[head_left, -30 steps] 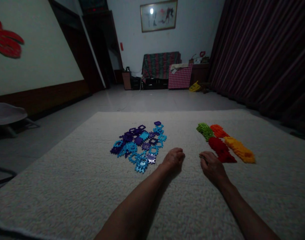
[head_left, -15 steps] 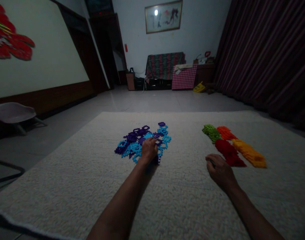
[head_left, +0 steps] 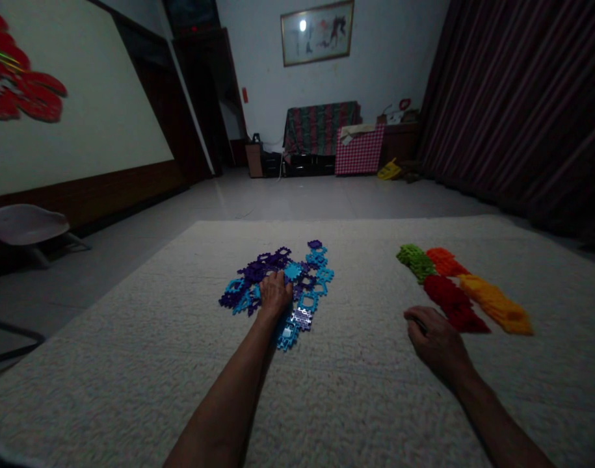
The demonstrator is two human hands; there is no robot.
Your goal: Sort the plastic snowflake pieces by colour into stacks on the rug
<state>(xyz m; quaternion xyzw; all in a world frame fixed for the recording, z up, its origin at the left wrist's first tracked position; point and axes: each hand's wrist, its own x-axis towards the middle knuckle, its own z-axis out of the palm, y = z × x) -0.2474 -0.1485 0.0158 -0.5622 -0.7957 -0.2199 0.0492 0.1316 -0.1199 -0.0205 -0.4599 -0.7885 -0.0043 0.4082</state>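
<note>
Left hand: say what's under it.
Purple and blue toothed pieces show on both sides of the left hand, probably continuing beneath. Which pieces the hand covers, or whether it grips one, cannot be seen.

From my remote seat I see a room in a home: below the framed picture (head_left: 317, 34), a striped cloth (head_left: 320, 129) hangs above a low black cabinet (head_left: 309, 168); right of the picture are long dark curtains (head_left: 516, 110), left of it a red wall ornament (head_left: 24, 81).

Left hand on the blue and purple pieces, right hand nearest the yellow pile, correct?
Not quite: the head view shows the right hand nearest the red pile, not the yellow pile. The left hand is indeed on the blue and purple pieces.
</note>
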